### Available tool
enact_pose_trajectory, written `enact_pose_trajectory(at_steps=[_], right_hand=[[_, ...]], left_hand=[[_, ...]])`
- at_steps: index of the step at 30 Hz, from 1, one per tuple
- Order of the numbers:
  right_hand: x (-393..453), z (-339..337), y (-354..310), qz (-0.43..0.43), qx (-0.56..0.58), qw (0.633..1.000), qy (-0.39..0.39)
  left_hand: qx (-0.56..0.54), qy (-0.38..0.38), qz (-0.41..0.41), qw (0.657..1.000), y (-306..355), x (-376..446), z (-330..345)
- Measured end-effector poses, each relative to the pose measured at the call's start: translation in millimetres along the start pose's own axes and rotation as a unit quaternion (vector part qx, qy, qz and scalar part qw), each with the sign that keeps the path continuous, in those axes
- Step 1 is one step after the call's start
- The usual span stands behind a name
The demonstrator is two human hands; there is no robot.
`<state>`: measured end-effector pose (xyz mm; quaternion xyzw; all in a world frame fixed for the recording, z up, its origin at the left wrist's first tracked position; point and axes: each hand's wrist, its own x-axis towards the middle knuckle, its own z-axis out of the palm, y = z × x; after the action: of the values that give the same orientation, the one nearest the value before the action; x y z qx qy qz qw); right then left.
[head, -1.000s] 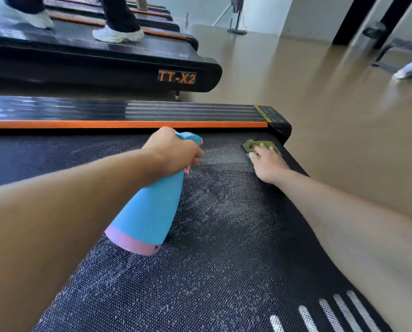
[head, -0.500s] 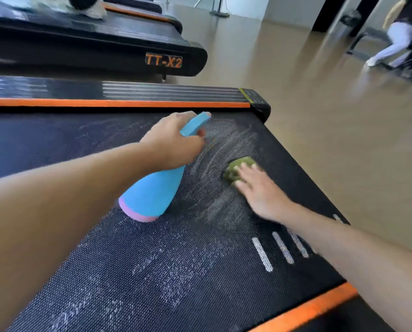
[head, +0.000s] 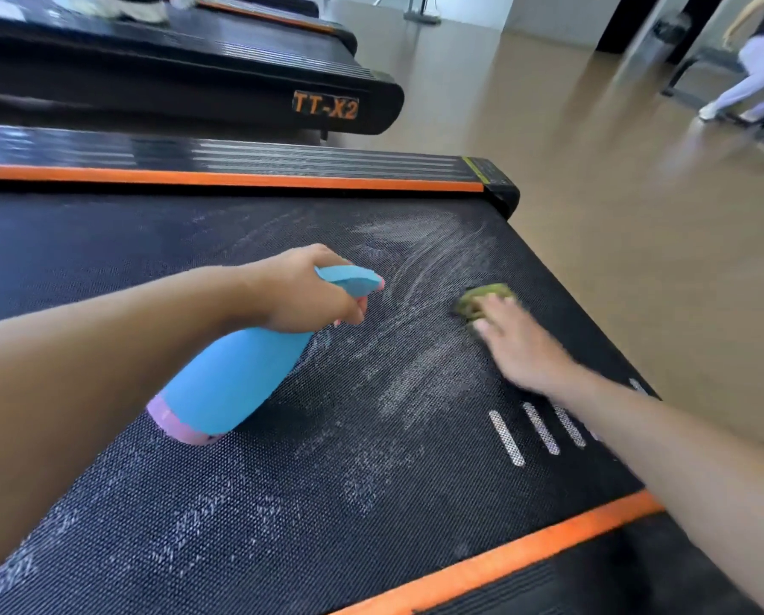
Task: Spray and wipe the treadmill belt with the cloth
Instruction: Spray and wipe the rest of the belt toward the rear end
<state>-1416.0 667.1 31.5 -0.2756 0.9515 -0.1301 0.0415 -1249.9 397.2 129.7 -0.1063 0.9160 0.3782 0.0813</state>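
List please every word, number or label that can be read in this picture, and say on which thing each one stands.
"TT-X2": orange letters on the black end of the next treadmill.
Yellow-green sticker on the far side rail of the near treadmill: too small and blurred to read.
Spray bottle, cloth and belt: no text visible; the white bars on the belt are plain marks.

Cloth (head: 482, 299) mostly hidden under right hand (head: 519, 348)

**One head-worn view, looking down**

A single wide-angle camera on the person's head faces forward and down, close over the treadmill belt (head: 282, 503), tilted so the belt runs diagonally, with the gym floor (head: 615, 224) beyond.
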Motion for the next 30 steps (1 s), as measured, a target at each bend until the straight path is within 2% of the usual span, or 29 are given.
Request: enact_pose_trajectory(at_steps=[2, 3, 5, 8, 10, 12, 14, 16, 17, 18, 22, 24, 27, 30], right_hand=[[13, -10, 28, 0.118, -0.006, 0.993, 0.018], [9, -7, 23, 0.126, -0.007, 0.992, 0.020], [-18, 6, -15, 0.041, -0.004, 0.999, 0.006], [-72, 26, -70, -0.158, -0.006, 0.987, -0.037], [-69, 21, -57, -0.199, -0.018, 0.978, -0.055], [-36, 8, -10, -0.111, -0.006, 0.993, -0.043], [-6, -13, 40, 0.058, -0.011, 0.998, -0.019], [8, -31, 79, 0.218, -0.009, 0.976, 0.026], [10, -32, 82, 0.247, -0.005, 0.968, 0.042], [7, -29, 76, 0.239, -0.007, 0.970, 0.047], [-35, 5, -7, -0.012, -0.014, 1.000, 0.010], [-47, 9, -25, -0.075, -0.029, 0.997, -0.003], [-19, -4, 4, -0.052, -0.038, 0.998, -0.011], [24, -15, 55, 0.054, -0.027, 0.998, 0.013]], left_hand=[[0.011, -0.002, -0.002, 1.000, 3, 3, 6], [0.015, -0.002, 0.003, 1.000, 7, 4, 9], [0.020, 0.000, 0.021, 1.000, 19, 12, 18], [-0.004, 0.016, 0.046, 0.999, 42, 25, 31], [-0.012, 0.029, 0.055, 0.998, 55, 36, 42], [-0.013, 0.040, 0.057, 0.997, 65, 47, 51], [-0.015, 0.046, 0.054, 0.997, 71, 53, 57], [-0.014, 0.057, 0.054, 0.997, 81, 63, 62], [-0.012, 0.063, 0.049, 0.997, 83, 66, 64], [-0.007, 0.063, 0.045, 0.997, 86, 71, 67], [-0.004, 0.063, 0.037, 0.997, 94, 87, 72], [-0.025, 0.080, 0.029, 0.996, 102, 98, 71], [-0.036, 0.099, 0.027, 0.994, 115, 110, 75], [-0.023, 0.088, 0.010, 0.996, 121, 118, 83]])
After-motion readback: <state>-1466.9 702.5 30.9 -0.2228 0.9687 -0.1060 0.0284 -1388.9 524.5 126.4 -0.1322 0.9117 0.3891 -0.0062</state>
